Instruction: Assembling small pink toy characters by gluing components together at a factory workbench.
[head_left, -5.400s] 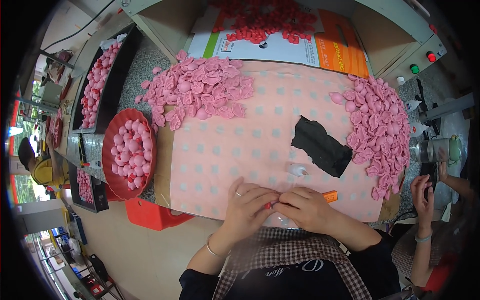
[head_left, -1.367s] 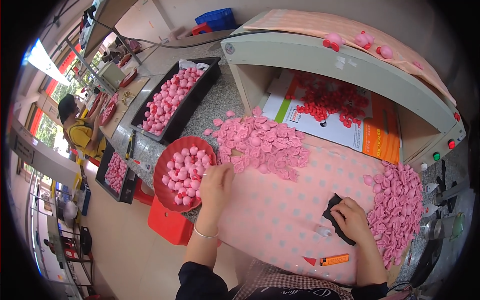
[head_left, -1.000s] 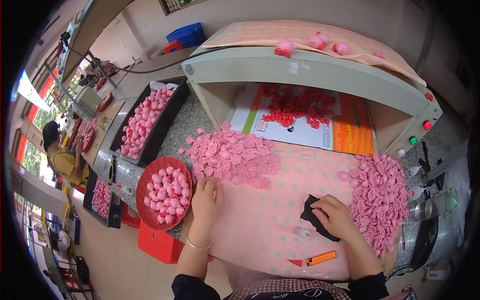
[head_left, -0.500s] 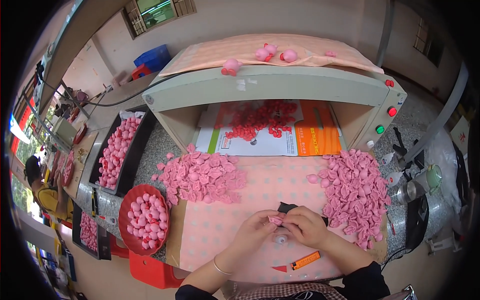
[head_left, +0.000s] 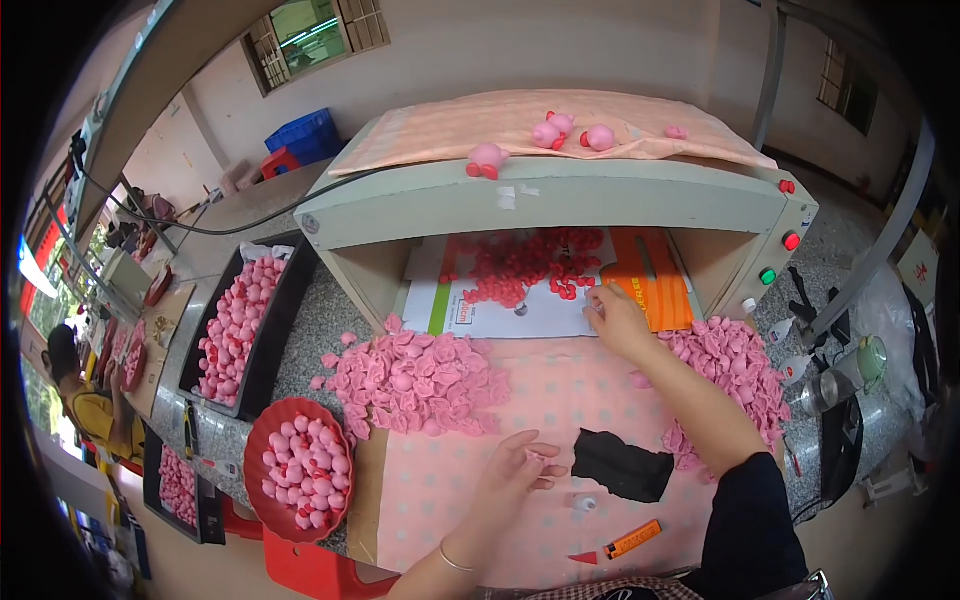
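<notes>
On the pink dotted cloth (head_left: 560, 400) at bench centre, left hand (head_left: 510, 470) rests with fingers curled, pinching a small pink piece (head_left: 534, 458) at the fingertips. Right hand (head_left: 615, 315) is reached forward under the cream hood (head_left: 540, 195), fingertips down at the edge of the red small parts (head_left: 520, 265); can't tell if it's grasping one.

Red parts lie on a white printed sheet (head_left: 520, 315) with a green strip down its left edge; an orange rectangular sheet (head_left: 660, 290) sits just beside it on the right.

Pink piece piles: one left of centre (head_left: 415, 375), one at right (head_left: 735, 370) beside the right forearm. Round red bowl (head_left: 295, 470) at the left bench edge, full of pink balls. Black tray (head_left: 240, 325) behind it, same fill.

Near the left hand: black cloth scrap (head_left: 625, 465), small clear bottle (head_left: 585, 503), orange lighter (head_left: 632, 539).

Hood's right face: red button (head_left: 792, 241) above green button (head_left: 768, 276). Pink figures (head_left: 550, 135) on the cloth on top of the hood.

Another person in yellow (head_left: 85, 410) at far left
</notes>
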